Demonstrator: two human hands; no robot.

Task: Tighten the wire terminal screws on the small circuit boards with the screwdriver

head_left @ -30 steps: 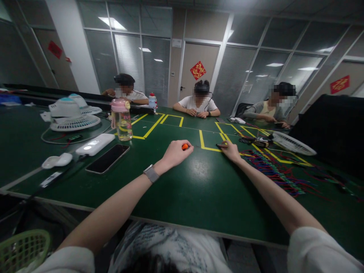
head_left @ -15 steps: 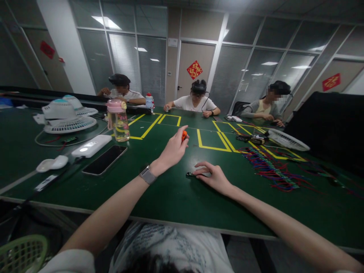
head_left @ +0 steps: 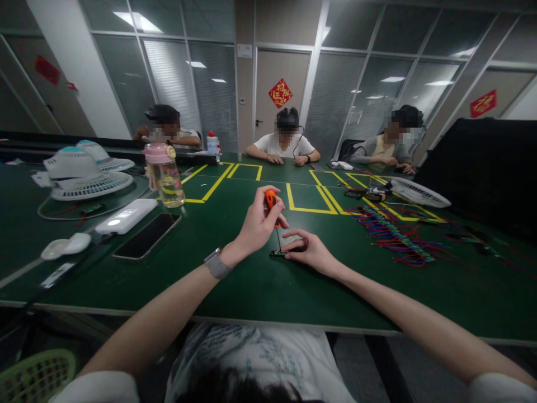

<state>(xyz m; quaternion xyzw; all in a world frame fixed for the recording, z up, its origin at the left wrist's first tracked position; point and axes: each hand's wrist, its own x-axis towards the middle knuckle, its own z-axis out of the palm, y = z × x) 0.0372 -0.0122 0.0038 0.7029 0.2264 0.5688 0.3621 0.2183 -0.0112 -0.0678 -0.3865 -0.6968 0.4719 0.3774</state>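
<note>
An orange and black screwdriver (head_left: 271, 198) stands nearly upright in my left hand (head_left: 259, 220), whose fingers close round its handle. Its thin shaft points down, and the tip meets or hovers just over a small circuit board (head_left: 277, 254) lying on the green table (head_left: 235, 291); contact is too small to tell. My right hand (head_left: 314, 253) pinches the right end of that board between thumb and fingers, low against the tabletop. The fingers hide part of the board.
To the left are a water bottle (head_left: 164, 179), a phone (head_left: 147, 236), a white power strip (head_left: 126, 216) and white fans (head_left: 90, 182). At right lie wired circuit boards (head_left: 398, 238), a fan grille (head_left: 422, 193) and a black screen (head_left: 482, 173). Several people sit across the table.
My left hand has turned the screwdriver upright and brought its shaft down to the board. My right hand stays at the board. The person opposite has drawn a hand inward.
</note>
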